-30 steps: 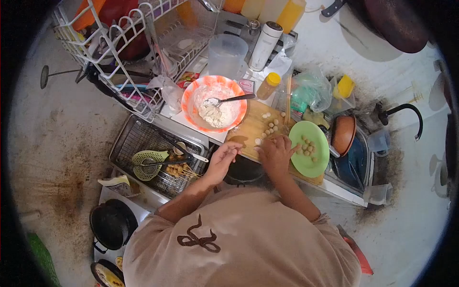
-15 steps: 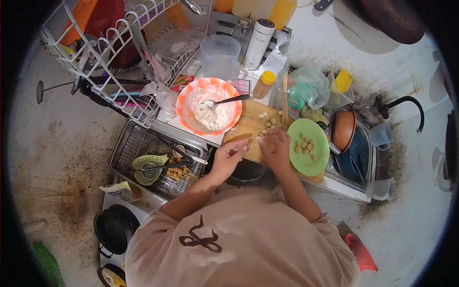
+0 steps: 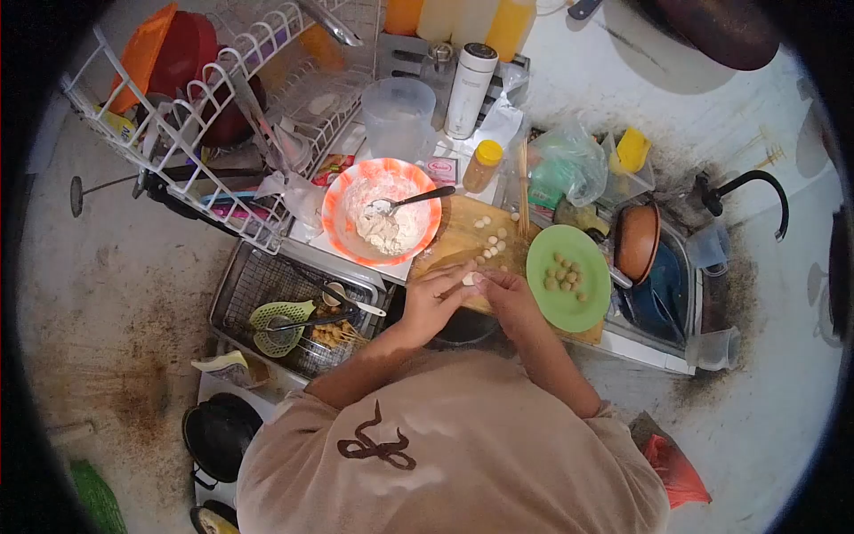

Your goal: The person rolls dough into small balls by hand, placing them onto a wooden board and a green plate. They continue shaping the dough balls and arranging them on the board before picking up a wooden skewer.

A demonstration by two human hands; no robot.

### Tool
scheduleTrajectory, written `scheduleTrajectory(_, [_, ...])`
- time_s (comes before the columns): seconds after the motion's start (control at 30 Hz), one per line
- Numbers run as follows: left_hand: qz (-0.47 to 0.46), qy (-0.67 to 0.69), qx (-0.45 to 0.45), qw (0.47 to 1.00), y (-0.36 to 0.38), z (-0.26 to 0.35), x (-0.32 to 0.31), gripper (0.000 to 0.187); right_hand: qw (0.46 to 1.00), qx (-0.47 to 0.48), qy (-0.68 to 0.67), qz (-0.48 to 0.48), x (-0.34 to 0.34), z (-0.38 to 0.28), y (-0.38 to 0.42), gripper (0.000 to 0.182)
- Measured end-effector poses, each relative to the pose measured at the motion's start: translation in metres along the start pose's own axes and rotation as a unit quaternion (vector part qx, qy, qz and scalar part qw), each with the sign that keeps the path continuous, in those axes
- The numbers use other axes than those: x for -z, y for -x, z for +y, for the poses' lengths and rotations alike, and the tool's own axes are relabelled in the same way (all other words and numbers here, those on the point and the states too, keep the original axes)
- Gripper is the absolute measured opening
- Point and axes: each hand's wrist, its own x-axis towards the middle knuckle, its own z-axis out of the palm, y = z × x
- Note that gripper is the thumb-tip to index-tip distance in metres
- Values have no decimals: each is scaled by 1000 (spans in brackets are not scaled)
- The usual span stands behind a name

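A white desk (image 3: 648,352) carries a wooden board (image 3: 455,233), with small pale balls (image 3: 494,240) and a green plate (image 3: 574,311) lying on it; the plate sits at the board's right end. Left of the board stands an orange-and-white bowl (image 3: 333,218), and behind them a clear tub (image 3: 398,120) and a yellow-lidded jar (image 3: 483,167).

The bowl (image 3: 333,222) has an orange and white pattern around its rim, and the spoon handle (image 3: 429,196) is black. The plate (image 3: 556,316) is of plain light green; its small balls (image 3: 562,274) are beige-brown, while the loose balls (image 3: 495,240) on the yellowish-brown board (image 3: 456,214) look whitish. The shirt (image 3: 507,436) is brown with a dark, curling print.
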Motion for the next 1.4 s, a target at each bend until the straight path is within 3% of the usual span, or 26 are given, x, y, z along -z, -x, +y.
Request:
scheduleTrajectory(0.07, [26, 268, 30, 963, -1, -6, -14, 48, 993, 73, 90, 25, -1, 1, 0, 18])
scheduleTrajectory(0.1, [38, 395, 44, 917, -1, -9, -20, 50, 956, 201, 209, 53, -7, -1, 1, 16])
scheduleTrajectory(0.17, [-10, 572, 127, 810, -6, -5, -19, 52, 790, 432, 423, 103, -22, -16, 12, 16])
scheduleTrajectory(0.2, [-34, 650, 166, 741, -9, -2, -18, 54, 780, 402, 478, 48, -27, -29, 20, 21])
scheduleTrajectory(0.3, [-27, 626, 228, 746, -19, 15, -19, 62, 714, 434, 546, 63, -35, -33, 28, 23])
scheduleTrajectory(0.4, [-35, 663, 205, 719, -22, -4, -24, 66, 694, 436, 564, 100, -34, -57, 35, 32])
scheduleTrajectory(0.5, [85, 650, 299, 694, -24, -1, -31, 74, 769, 474, 422, 72, -23, -65, 23, 41])
scheduleTrajectory(0.57, [-92, 818, 133, 551, -17, -56, -43, 80, 790, 454, 407, 66, -17, -65, 22, 48])
scheduleTrajectory(0.63, [-116, 807, 126, 565, -20, -43, -38, 83, 797, 453, 397, 42, -12, -60, 18, 55])
scheduleTrajectory(0.7, [18, 621, 278, 732, -22, 6, -32, 84, 791, 470, 392, 2, -8, -53, 14, 61])
scheduleTrajectory(0.8, [-58, 627, 199, 751, -22, 55, -28, 83, 701, 414, 580, -29, -39, -70, 21, 72])
scheduleTrajectory(0.9, [-110, 693, 143, 698, -21, 19, -37, 82, 674, 393, 620, -79, -48, -52, 15, 81])
scheduleTrajectory(0.93, [-126, 714, 122, 678, -22, 1, -40, 81, 658, 381, 639, -118, -52, -53, 21, 98])
scheduleTrajectory(1.03, [-152, 739, 97, 648, -23, -2, -33, 83, 646, 422, 623, -132, -41, -46, 32, 92])
scheduleTrajectory(1.17, [-77, 721, 188, 662, -18, 32, -37, 93, 670, 352, 654, -15, -31, -57, 5, 96])
scheduleTrajectory(1.2, [-68, 727, 197, 654, -19, 33, -41, 94, 612, 311, 726, -35, -44, -66, 9, 98])
scheduleTrajectory(1.3, [-81, 759, 186, 619, -20, 21, -41, 96, 662, 384, 624, -161, -62, -64, 32, 105])
scheduleTrajectory(1.33, [-92, 769, 177, 607, -21, 12, -37, 97, 654, 446, 588, -166, -59, -57, 37, 104])
scheduleTrajectory(1.4, [-115, 790, 159, 582, -24, 0, -31, 98, 642, 423, 631, -109, -43, -58, 30, 105])
